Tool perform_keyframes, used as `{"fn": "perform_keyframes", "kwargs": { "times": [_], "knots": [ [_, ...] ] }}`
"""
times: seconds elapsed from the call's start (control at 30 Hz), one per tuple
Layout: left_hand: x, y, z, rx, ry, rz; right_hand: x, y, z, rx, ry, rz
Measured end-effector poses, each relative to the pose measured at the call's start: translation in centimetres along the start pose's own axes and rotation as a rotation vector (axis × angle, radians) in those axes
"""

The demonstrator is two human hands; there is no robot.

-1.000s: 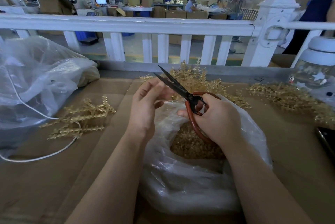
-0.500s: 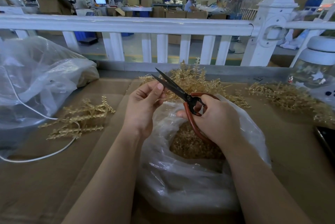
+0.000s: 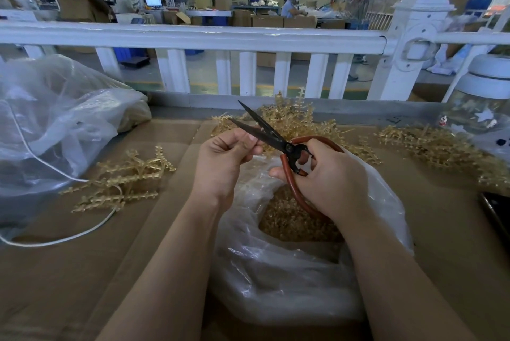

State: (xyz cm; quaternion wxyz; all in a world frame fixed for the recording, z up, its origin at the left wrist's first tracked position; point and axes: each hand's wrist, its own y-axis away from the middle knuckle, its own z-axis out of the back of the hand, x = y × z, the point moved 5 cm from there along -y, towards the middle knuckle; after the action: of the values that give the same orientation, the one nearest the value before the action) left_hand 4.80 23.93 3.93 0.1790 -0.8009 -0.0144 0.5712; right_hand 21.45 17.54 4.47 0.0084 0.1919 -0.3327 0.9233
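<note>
Right hand [image 3: 328, 177] holds open scissors [image 3: 271, 135] beside left hand [image 3: 226, 158].

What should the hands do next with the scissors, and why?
Probably squeeze the red-handled black scissors shut. The right hand grips their handles with the blades open, the left hand pinches a small pale piece at the blades, and the open clear plastic bag of tan cut bits lies below.

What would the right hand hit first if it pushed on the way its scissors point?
Most likely the left hand: its fingertips seem to pinch a sprig bit right beside the blades of the scissors. Past them lies the sprig pile, though depth is unclear.
</note>
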Motion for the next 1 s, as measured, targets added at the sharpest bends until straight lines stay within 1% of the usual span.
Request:
{"fn": "perform_keyframes", "kwargs": {
  "times": [0.33,0.5,0.7,1.0],
  "knots": [
    [0.01,-0.08,0.09,0.008,-0.018,-0.011,-0.34,-0.10,-0.39,0.004,0.028,-0.010],
    [-0.35,-0.08,0.19,-0.004,-0.037,-0.055,-0.66,-0.09,-0.57,0.022,0.053,-0.029],
    [-0.75,0.20,-0.45,0.030,-0.230,-0.172,-0.27,-0.10,-0.21,0.001,0.055,-0.014],
    [-0.38,0.06,-0.58,0.045,-0.220,-0.175,-0.32,-0.03,-0.13,-0.013,0.049,-0.007]
  ]
}}
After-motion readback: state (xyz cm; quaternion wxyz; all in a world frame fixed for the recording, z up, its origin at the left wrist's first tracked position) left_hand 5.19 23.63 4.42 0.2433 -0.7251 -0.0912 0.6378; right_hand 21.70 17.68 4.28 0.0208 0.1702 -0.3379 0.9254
